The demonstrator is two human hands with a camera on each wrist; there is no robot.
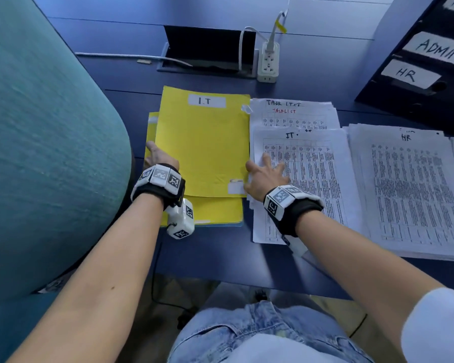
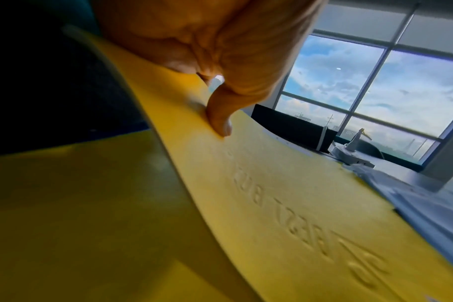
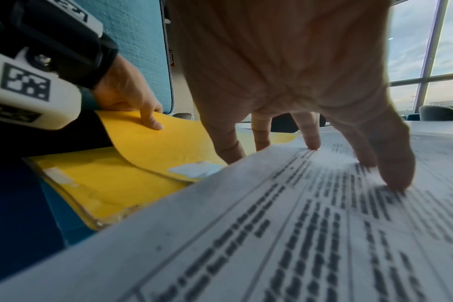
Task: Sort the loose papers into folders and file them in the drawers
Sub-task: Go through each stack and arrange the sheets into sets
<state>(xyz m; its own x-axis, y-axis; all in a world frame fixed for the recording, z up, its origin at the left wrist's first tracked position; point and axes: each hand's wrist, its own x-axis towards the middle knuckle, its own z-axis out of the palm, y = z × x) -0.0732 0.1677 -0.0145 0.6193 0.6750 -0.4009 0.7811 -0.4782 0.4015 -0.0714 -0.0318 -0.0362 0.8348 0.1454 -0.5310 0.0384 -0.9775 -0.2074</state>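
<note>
at my far left a teal upholstered panel [image 1: 37, 153] rises beside the dark blue desk [image 1: 215, 258]. my left hand [image 1: 159, 157] pinches the left edge of the yellow folder labelled "i.t" [image 1: 205, 142], thumb [image 2: 220, 118] pressed on top of the cover and the rest of the fingers hidden beneath it; in the wrist views that edge curls up off the stack. under my left wrist a second yellow folder [image 1: 215, 210] lies flat, its lower end sticking out toward me, with a clear plastic sleeve [image 3: 91, 214] showing at its corner. just right of the lifted folder, my right hand [image 1: 265, 179] rests open and spread on the sheet headed "it" [image 1: 307, 179], fingertips [image 3: 396, 179] pressing the printed table and clamping nothing; two of the fingers reach over the paper's left edge toward the folder. this sheet tops a loose pile of papers, touching the folder's right side. beyond my right fingers lies a sheet headed "tasklist" [image 1: 294, 113] in red, partly covered by the "it" sheet. further right of my right hand sits a thick stack headed "hr" [image 1: 409, 192]. past that, at the far right corner, a dark drawer unit [image 1: 419, 82] carries white labels reading "admin" [image 1: 439, 49] and "hr" [image 1: 409, 74]. ahead of both hands, a white power strip [image 1: 268, 64] stands beside an open cable hatch [image 1: 207, 51] in the desk.
</note>
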